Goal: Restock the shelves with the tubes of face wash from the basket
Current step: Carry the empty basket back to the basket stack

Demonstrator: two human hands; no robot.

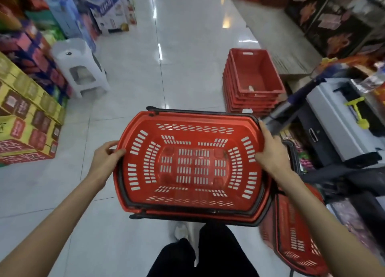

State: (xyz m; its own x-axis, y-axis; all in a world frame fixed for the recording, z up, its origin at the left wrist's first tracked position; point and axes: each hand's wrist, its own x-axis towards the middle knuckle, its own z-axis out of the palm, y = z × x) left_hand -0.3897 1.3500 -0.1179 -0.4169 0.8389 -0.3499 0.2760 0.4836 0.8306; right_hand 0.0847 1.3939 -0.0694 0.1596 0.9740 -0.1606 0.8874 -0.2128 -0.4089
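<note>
Red shopping basket held btwn the hands, which are well apart: left hand grips its left rim, right hand grips the right rim. Below is the glossy white tile floor of a shop aisle, w/ stacked red crates ahead right, white plastic stool & cartons left.

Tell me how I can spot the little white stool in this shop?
Look down the shiny tiled aisle to its left side, where stacked boxes line the floor. The stool stands just past the yellow ones. It is the only plain white plastic thing there; everything beside it is colourful and printed.
</note>
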